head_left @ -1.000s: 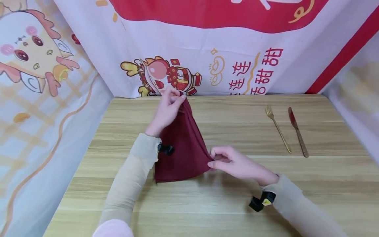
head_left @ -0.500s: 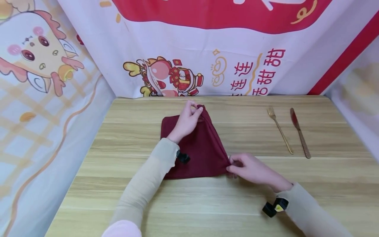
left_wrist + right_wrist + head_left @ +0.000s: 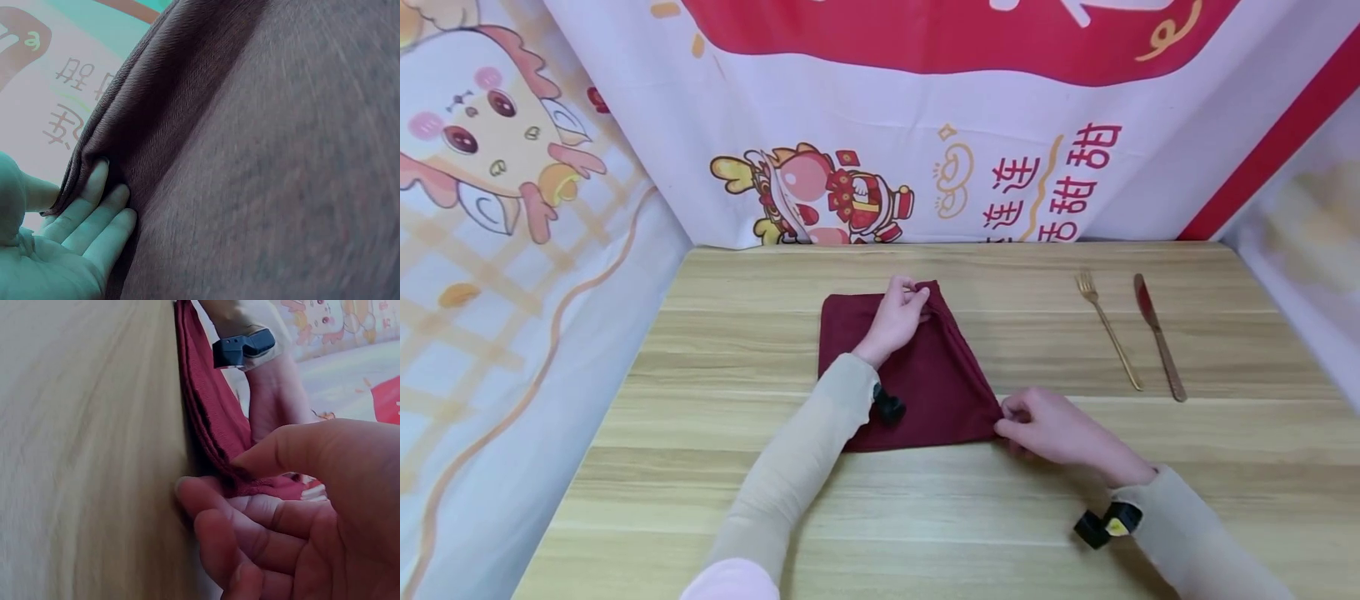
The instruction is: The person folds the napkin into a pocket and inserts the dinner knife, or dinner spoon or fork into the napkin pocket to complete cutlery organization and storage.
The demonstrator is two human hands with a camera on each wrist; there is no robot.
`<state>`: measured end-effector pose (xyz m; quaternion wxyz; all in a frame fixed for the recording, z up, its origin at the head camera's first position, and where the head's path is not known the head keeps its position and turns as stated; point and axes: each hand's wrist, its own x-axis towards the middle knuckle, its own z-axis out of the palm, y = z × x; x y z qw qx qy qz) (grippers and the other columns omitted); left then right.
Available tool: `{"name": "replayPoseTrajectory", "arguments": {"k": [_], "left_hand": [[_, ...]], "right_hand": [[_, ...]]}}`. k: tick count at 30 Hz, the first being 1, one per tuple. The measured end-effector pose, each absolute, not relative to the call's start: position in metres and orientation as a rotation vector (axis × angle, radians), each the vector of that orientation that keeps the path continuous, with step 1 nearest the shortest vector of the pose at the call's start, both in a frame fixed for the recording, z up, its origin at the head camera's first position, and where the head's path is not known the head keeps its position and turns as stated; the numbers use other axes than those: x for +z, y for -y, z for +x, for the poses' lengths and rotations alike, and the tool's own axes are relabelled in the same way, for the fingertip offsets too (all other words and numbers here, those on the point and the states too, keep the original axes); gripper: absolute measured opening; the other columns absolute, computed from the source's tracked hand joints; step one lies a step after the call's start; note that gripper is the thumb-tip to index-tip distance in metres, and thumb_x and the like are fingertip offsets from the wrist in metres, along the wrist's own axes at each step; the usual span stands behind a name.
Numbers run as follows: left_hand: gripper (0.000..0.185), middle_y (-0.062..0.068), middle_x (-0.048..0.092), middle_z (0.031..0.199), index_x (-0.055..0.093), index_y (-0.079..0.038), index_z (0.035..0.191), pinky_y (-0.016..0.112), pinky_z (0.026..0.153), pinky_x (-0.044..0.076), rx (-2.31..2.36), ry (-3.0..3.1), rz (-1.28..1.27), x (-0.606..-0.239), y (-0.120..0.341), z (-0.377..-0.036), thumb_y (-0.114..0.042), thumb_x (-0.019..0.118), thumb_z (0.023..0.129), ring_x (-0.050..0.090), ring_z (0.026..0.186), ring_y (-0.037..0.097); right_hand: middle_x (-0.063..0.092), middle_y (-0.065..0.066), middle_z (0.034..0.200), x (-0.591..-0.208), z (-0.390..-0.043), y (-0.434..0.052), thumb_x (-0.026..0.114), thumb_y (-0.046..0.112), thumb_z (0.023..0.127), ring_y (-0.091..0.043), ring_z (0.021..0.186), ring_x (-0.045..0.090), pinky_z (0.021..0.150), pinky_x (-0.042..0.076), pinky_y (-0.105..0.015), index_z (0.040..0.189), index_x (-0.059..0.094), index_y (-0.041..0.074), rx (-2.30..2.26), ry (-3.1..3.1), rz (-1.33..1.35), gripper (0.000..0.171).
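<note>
Your left hand (image 3: 897, 321) pinches the dark red cloth (image 3: 936, 387) at its one o'clock corner, thumb on one side and fingers on the other. Your right hand (image 3: 1047, 427) grips the four o'clock corner between thumb and fingers, and the layered edge runs between your two grips. You have the cloth near the middle of the wood-grain table (image 3: 925, 517). Toward three o'clock from it lie a gold fork (image 3: 1111, 333) and, just beyond, a knife (image 3: 1160, 336), both pointing to eleven.

Gold fork (image 3: 1112, 335) beside knife (image 3: 1158, 334), wood tbl (image 3: 925, 517), white backdrop (image 3: 850, 100) w/ red lettering (image 3: 1072, 197), cartoon print (image 3: 805, 183)
</note>
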<state>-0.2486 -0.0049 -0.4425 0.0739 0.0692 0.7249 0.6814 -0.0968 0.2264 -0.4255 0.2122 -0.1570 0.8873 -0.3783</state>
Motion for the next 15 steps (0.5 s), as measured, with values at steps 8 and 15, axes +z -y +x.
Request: {"name": "replayPoseTrajectory", "arguments": {"k": [8,15], "left_hand": [[0.015,0.013,0.060,0.096,0.041,-0.002,0.116,0.034,0.087,0.057,1.975,-2.215,0.207,-0.439,-0.013,-0.258,-0.012,0.050,0.109,0.067,0.093,0.027],[0.014,0.022,0.068,0.114,0.043,-0.002,0.115,0.033,0.087,0.057,1.978,-2.212,0.234,-0.438,-0.035,-0.258,-0.012,0.051,0.108,0.069,0.101,0.026]], "right_hand": [[0.065,0.000,0.069,-0.423,-0.097,-0.240,0.062,0.022,0.099,-0.017,0.057,0.059,0.052,0.047,-0.029,0.075,0.062,0.010,-1.043,-2.472,-0.344,0.027],[0.066,-0.001,0.070,-0.424,-0.098,-0.257,0.062,0.022,0.099,-0.019,0.059,0.060,0.054,0.047,-0.030,0.075,0.061,0.009,-1.017,-2.463,-0.282,0.028]]}}
